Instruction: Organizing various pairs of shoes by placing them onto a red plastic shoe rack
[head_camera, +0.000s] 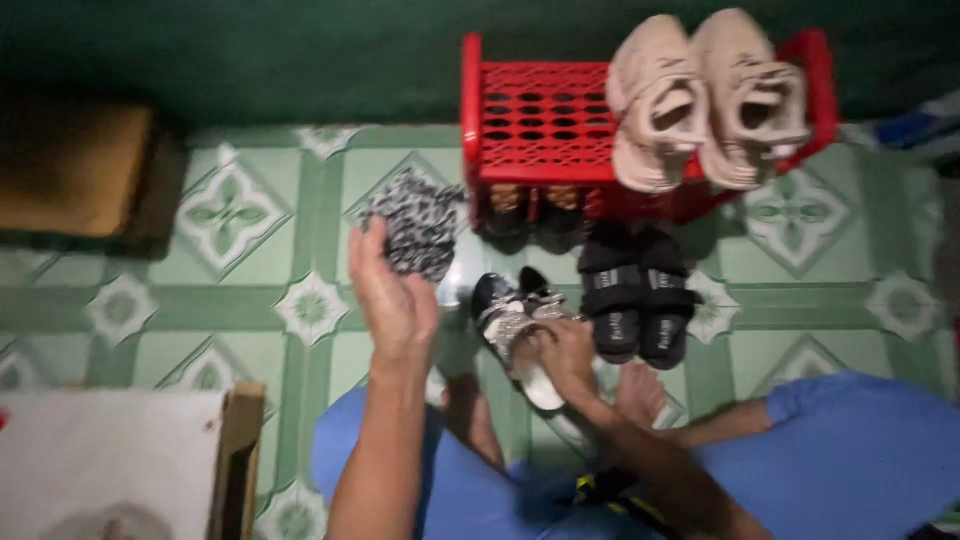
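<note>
My left hand (392, 298) is raised over the floor and grips a black-and-white patterned cloth (418, 224) by its lower edge. My right hand (566, 352) is closed on a black-and-silver shoe (512, 322) that lies tilted on the tiles in front of my bare feet. Its mate sits close beside it, partly hidden. A pair of black strapped sandals (634, 296) stands just to the right of that shoe.
A red plastic shoe rack (540, 120) stands against the dark green wall, with a pair of beige sneakers (705, 95) on top and dark shoes on its lower shelf. A brown mat (70, 170) lies at the left. A cardboard box (235, 440) sits at lower left on the green patterned tile floor.
</note>
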